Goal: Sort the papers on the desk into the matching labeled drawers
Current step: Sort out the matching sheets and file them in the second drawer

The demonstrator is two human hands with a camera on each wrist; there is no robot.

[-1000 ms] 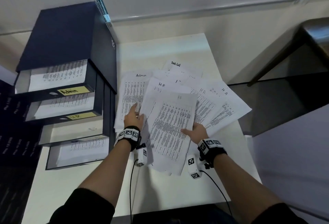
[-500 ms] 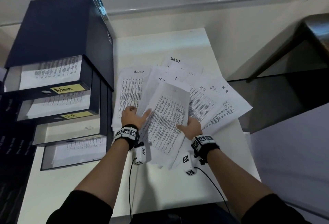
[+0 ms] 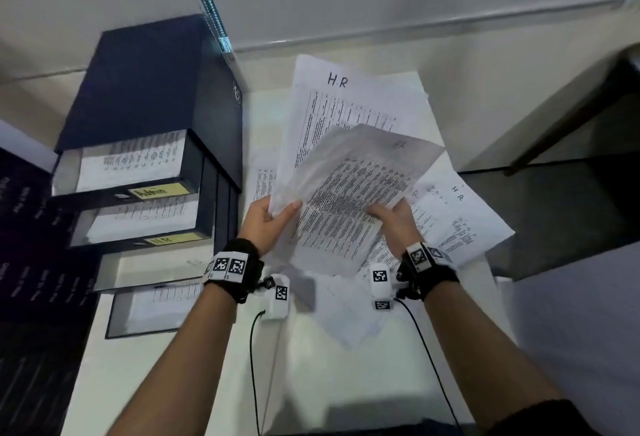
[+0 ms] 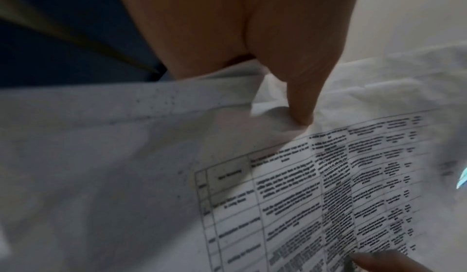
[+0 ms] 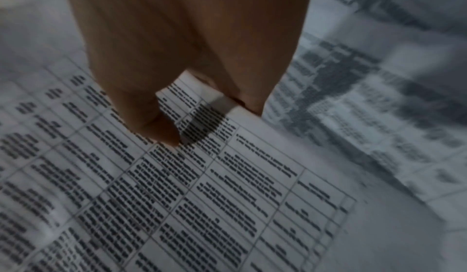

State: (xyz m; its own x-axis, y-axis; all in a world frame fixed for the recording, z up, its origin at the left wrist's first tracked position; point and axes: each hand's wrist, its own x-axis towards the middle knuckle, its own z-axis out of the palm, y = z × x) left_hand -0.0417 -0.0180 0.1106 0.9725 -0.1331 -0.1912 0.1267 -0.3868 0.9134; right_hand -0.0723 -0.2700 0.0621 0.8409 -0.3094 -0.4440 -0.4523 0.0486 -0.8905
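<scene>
— How far are we?
— Partway, we judge: the Admin drawer [image 3: 128, 172] and H.R drawer [image 3: 138, 224] at left hold sheets; more lie on the desk [image 3: 346, 366].
— Our hands?
— Left hand [image 3: 266, 224] and right hand [image 3: 393, 224] each pinch the thin, floppy H.R papers [image 3: 346, 172], raised above the desk.

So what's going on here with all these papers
A person is sorting papers into a drawer unit. Both hands hold sheets lifted off the desk: the left hand pinches a corner, the right hand grips the opposite edge. The rear sheet reads "H.R". More papers lie on the desk. The four drawers stand open, two labelled Admin and H.R.
</scene>
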